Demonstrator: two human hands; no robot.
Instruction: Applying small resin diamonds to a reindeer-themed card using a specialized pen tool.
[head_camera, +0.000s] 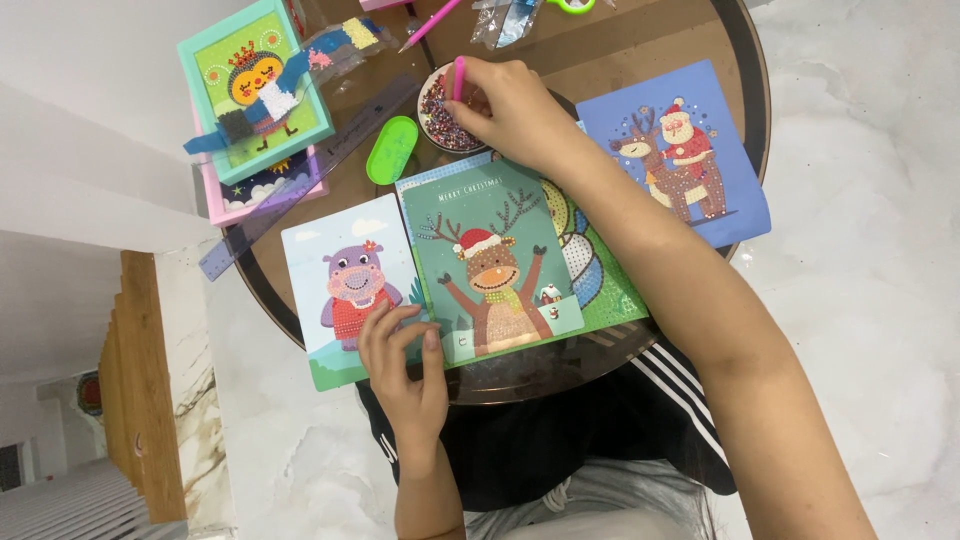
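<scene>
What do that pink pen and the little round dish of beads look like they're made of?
The pink pen in the right hand looks like smooth, solid-coloured plastic. The round dish seems to be thin plastic too, though it's mostly covered. Its beads look like tiny glossy plastic pieces.

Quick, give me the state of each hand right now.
Left hand: open, fingers resting on the lower edge of the green reindeer card.
Right hand: closed on a pink pen-shaped tool over the round bead tray.
</scene>
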